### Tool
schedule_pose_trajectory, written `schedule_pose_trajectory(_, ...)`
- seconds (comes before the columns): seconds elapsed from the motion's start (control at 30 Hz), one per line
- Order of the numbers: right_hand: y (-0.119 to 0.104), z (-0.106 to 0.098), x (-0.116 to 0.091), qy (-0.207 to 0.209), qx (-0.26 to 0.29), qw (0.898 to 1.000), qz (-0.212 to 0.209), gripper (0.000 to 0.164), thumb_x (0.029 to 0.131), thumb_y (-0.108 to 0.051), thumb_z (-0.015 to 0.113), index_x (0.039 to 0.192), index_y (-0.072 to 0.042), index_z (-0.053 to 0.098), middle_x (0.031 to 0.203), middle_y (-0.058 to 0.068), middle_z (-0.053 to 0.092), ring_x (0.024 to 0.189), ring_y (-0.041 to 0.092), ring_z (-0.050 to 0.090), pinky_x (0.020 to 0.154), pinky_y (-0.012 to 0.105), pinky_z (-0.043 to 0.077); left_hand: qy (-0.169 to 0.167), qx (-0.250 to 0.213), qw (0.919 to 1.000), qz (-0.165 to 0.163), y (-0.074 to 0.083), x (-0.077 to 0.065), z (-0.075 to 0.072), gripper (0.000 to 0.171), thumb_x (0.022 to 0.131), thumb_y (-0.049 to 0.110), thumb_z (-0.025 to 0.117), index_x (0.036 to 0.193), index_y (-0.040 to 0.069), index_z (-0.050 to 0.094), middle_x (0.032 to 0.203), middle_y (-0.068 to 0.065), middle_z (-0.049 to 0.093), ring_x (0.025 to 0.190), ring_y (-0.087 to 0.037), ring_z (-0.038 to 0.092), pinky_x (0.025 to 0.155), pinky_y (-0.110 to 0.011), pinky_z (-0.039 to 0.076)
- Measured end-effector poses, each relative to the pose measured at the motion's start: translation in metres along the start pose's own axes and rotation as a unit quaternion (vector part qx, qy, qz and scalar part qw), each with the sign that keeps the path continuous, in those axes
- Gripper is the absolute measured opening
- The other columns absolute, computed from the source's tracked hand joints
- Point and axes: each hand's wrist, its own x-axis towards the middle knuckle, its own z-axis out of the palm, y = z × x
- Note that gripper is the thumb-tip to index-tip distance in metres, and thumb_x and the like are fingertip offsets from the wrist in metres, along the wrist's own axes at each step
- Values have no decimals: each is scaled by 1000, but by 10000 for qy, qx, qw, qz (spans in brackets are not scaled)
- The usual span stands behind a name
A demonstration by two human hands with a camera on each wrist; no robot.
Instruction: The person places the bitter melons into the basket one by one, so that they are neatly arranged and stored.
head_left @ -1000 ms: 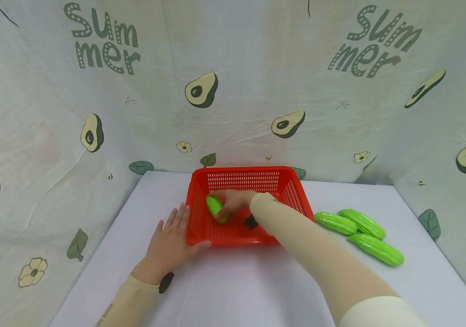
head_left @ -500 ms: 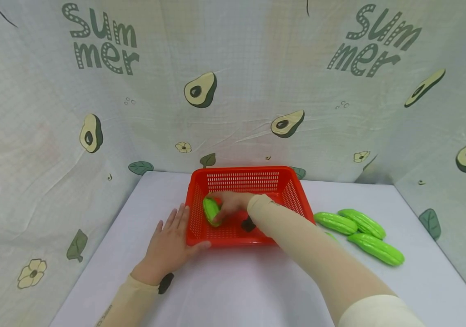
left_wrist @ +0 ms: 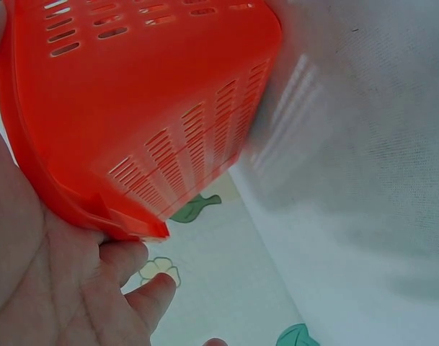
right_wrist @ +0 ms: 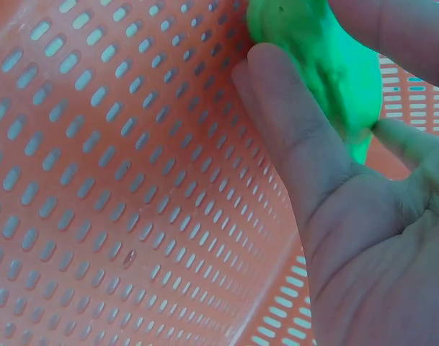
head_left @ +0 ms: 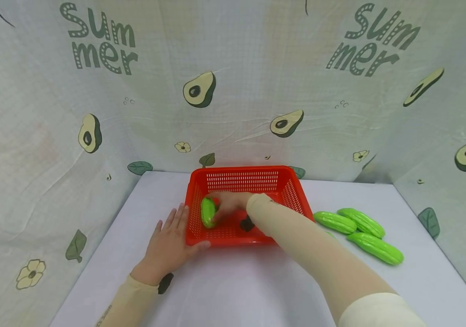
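In the head view, a red plastic basket [head_left: 241, 243] with slotted walls stands on the white table. Inside it, my right hand [head_left: 229, 204] holds a bright green ribbed cucumber [head_left: 207, 213] near the left wall, lying almost front to back. The right wrist view has fingers and thumb on either side of this cucumber [right_wrist: 360, 79], close to the slotted wall. My left hand [head_left: 170, 243] lies with fingers stretched out along the basket's front left corner. From the left wrist, the rim of the basket [left_wrist: 68, 209] rests against that hand's palm.
Right of the basket lie several more green cucumbers [head_left: 376, 248] on the table [head_left: 233, 290]; one is mostly hidden behind the right sleeve [head_left: 310, 245]. A pale cloth [head_left: 241, 68] printed with avocados hangs around the back and sides.
The right hand has shifted slightly left with the cucumber, which has turned from slanted to nearly front-to-back by the left wall. The left hand and basket have stayed in place.
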Motion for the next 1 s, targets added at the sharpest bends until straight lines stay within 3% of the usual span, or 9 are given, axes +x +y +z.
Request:
schedule_pose_trajectory(0.4, 1, -5, -6, -111, -32, 9999, -94, 79, 85, -24, 81, 153, -23, 40, 123, 1, 58, 113, 17, 53, 94, 36, 50, -12, -51, 10000, -1, 2, 0, -3, 116, 82, 85, 42, 155, -4, 25, 161, -20, 24, 145, -43, 24, 109, -69, 25)
schedule_pose_trajectory(0.63, 5, -13, -14, -223, -149, 9994, -204, 79, 86, -25, 80, 154, -23, 39, 129, 4, 61, 113, 16, 58, 99, 43, 48, -90, -116, 9999, -31, 4, 0, -4, 114, 83, 81, 49, 155, -4, 24, 161, -21, 24, 145, -44, 23, 109, -69, 24)
schedule_pose_trajectory(0.83, 2, -34, -40, -250, -110, 9995, -178, 81, 88, -22, 77, 156, -25, 34, 136, 7, 59, 116, 18, 59, 93, 40, 52, -244, -143, 9995, -153, 4, -1, -5, 115, 82, 80, 52, 156, -3, 23, 161, -21, 23, 145, -45, 22, 109, -69, 23)
schedule_pose_trajectory(1.0, 0, -60, -76, -40, 111, 9998, -151, 83, 89, -23, 77, 157, -29, 30, 141, 7, 53, 118, 19, 57, 90, 37, 54, -275, -119, 9994, -184, 3, -1, -5, 117, 81, 82, 50, 157, -2, 21, 162, -20, 22, 145, -45, 21, 109, -69, 22)
